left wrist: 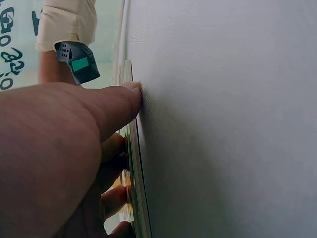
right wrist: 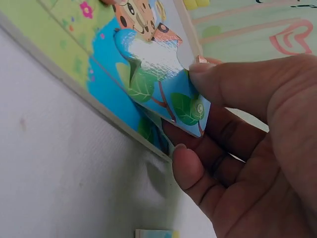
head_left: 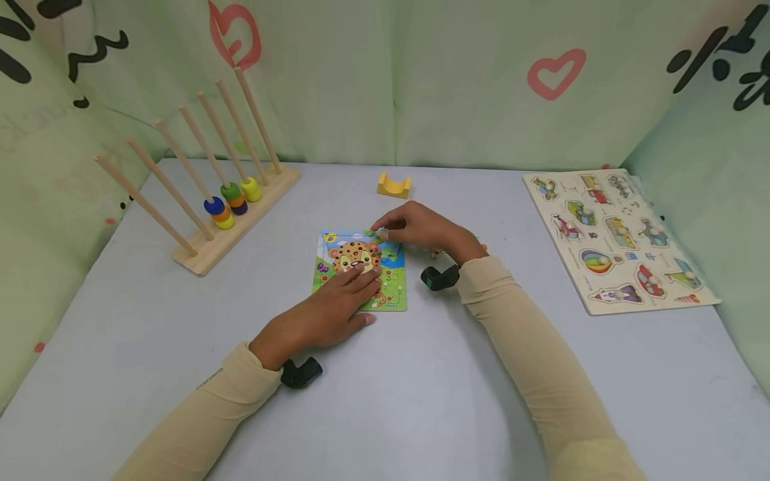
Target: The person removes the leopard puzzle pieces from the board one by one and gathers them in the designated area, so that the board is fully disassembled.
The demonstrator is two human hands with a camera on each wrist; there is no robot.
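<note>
A small jigsaw puzzle board (head_left: 394, 300) with a cartoon leopard picture (head_left: 355, 252) lies mid-table. My left hand (head_left: 325, 310) rests on its lower part, fingers extended over the picture. In the left wrist view, the left thumb (left wrist: 119, 101) lies at the board's near edge. At the upper right corner my right hand (head_left: 421, 227) pinches a puzzle piece (right wrist: 168, 99) between thumb and fingers. This piece, blue with green leaves, is tilted, its corner raised off the board in the right wrist view. Loose pieces (head_left: 436, 252) lie partly hidden behind the right wrist.
Back left stands a wooden peg rack (head_left: 204, 260) with coloured beads on some pegs. A yellow curved block (head_left: 394, 186) sits behind the puzzle. On the right lies a wooden picture board (head_left: 607, 247). Printed curtains (head_left: 457, 80) border the table.
</note>
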